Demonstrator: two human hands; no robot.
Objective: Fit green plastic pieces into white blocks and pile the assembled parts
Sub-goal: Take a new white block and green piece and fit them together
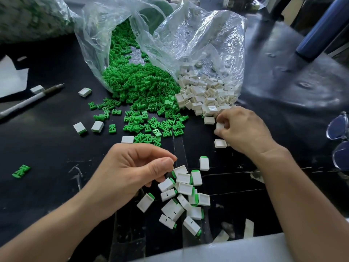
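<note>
I see two hands, the left hand (136,167) and the right hand (243,129). There are three plastic bags: two open bags (198,35) and one full bag (28,16) at the back. The green pieces (139,86) make a big heap, far too many to count. One lone green piece (20,171) lies off to the left. The white blocks (204,95) are too many to count as well. There are about fifteen finished parts (184,188). Five stray blocks (97,126) lie apart on the left. There is one pen (32,99) and one pair of glasses (340,140).
</note>
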